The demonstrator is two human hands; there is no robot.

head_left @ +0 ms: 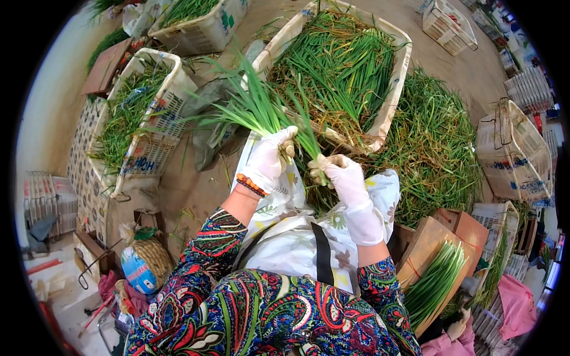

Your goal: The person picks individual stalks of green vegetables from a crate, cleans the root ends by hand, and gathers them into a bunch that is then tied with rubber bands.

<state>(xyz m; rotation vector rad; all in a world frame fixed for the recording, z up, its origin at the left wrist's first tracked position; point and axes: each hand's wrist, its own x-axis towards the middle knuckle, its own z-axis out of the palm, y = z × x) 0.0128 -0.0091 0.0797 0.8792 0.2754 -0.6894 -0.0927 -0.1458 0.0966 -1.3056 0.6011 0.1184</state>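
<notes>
Here, by the white-gloved left hand [270, 157], its fingers curled, a fan of green stalks [252, 113] is gripped near the pale base. Just beside, a thinner clump [309, 141] is pinched between thumb and fingers of the right hand [344, 178]. Both are held above a white patterned apron [279, 246]. Beyond, a white crate [399, 74] is filled with long greens [338, 65]; to its right, a loose heap [439, 136] is spread. At lower right, a tidy bundle [436, 282] is borne by a wooden board [414, 261].
</notes>
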